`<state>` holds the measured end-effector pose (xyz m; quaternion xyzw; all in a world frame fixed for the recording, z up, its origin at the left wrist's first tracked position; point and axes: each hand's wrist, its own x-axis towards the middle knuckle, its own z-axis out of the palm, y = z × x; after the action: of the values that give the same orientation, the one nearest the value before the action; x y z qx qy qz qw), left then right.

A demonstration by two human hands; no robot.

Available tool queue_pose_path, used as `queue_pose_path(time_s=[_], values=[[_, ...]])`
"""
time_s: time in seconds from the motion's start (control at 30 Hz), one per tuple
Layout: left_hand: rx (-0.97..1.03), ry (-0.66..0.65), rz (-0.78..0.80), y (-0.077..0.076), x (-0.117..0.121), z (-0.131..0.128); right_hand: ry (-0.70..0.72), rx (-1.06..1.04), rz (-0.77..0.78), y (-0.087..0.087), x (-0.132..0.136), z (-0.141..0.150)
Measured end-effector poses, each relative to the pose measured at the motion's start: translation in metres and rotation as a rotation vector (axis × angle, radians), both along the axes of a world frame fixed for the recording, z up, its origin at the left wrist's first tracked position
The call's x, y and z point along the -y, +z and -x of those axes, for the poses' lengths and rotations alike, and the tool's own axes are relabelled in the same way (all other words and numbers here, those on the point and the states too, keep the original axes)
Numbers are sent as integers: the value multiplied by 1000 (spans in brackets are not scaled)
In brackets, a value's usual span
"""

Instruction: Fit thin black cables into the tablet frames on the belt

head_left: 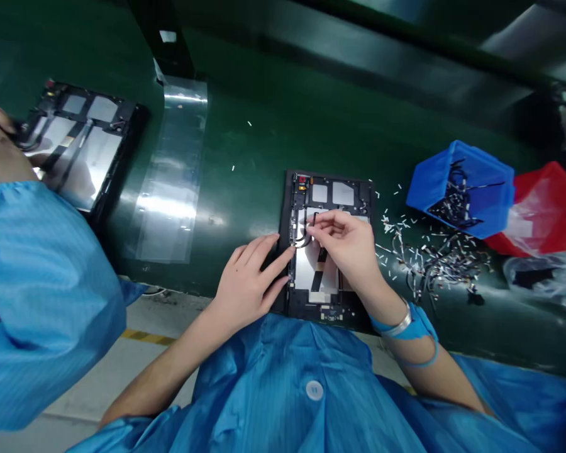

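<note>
The right hand [344,242] pinches a curved black cable [303,238]; the tablet frame [311,309] lies lengthwise, pointing forward.

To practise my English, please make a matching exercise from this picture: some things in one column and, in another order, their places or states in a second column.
Things:
1. blue plastic bin
2. red plastic bin
3. clear plastic sheet
4. right hand

Places or states:
A. pinching a thin black cable over a black tablet frame
B. lying flat on the green bench, left of the frame
C. tilted, holding tangled dark wires
D. beside the blue plastic bin, at the right edge of the view

Pairs: 1-C, 2-D, 3-B, 4-A
</note>
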<state>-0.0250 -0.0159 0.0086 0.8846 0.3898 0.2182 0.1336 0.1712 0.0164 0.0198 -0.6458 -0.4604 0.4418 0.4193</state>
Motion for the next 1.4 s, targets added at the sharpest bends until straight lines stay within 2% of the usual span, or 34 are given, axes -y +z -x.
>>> queue_pose_path(time_s=[0.23,0.33,0.4,0.53,0.6,0.8,1.03,1.27,1.4], values=[[-41,0,-14,-2,0,-2,48,50,-23,-4,-6,-1],[-58,2,-35,-2,-1,-3,89,134,-39,-2,-6,-2],[-80,12,-63,-1,-2,-6,126,266,-80,2,-3,-3],[-121,40,-109,-1,-3,-10,137,697,-269,15,10,-12],[-112,43,-114,-1,-3,-11,157,824,-343,19,19,-17],[-80,10,-90,-3,-2,-10,356,867,-491,11,35,-26],[-161,-1,-87,-5,-3,-12,485,1041,-655,2,30,-31],[-144,-3,-59,-5,-4,-12,568,1171,-645,0,25,-32],[-138,-7,-45,-4,-5,-12,572,1248,-688,0,25,-31]])
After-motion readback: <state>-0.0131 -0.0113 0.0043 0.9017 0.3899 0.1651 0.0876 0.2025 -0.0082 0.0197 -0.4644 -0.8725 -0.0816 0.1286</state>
